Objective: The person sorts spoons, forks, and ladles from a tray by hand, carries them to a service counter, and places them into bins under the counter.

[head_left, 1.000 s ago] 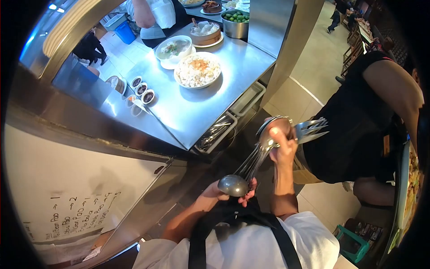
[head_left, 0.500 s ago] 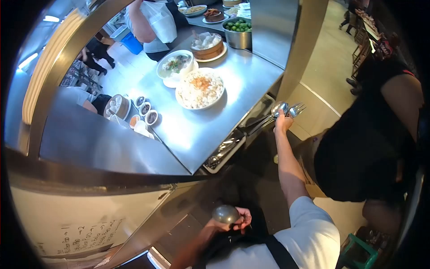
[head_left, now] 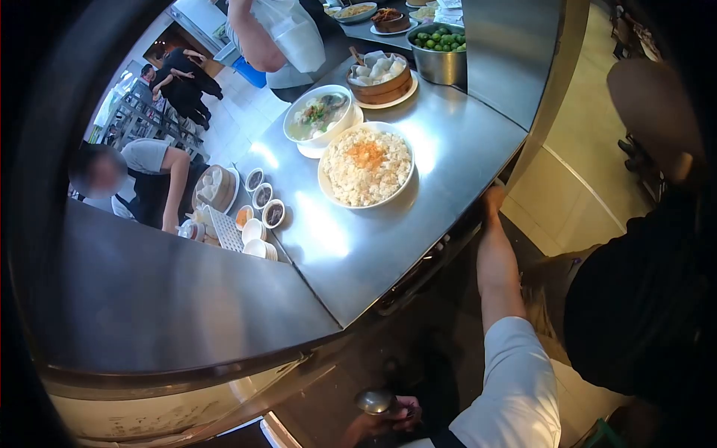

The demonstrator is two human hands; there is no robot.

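Observation:
Low in the view, my left hand (head_left: 405,412) is closed round a metal ladle (head_left: 375,401), whose round bowl shows beside the fingers. My right arm stretches forward to the right edge of the steel counter (head_left: 388,246). There my right hand (head_left: 493,198) is at the shelf opening under the countertop; its fingers are mostly hidden, and no cutlery shows in it. Just below the counter edge, the tray of cutlery (head_left: 426,265) is dark and only partly visible. On the counter stand a bowl of fried rice (head_left: 366,166) and a bowl of soup (head_left: 320,116).
Behind the bowls are a bamboo steamer (head_left: 379,78) and a metal pot of green fruit (head_left: 439,56). Small sauce cups (head_left: 262,196) stand at left. One person (head_left: 149,175) reaches over the far side; another, in black (head_left: 635,299), stands close on the right.
My right hand has moved to the counter edge, and the spoons and forks it held are out of sight. The ladle in my left hand sits lower. The cutlery tray is now mostly under the counter.

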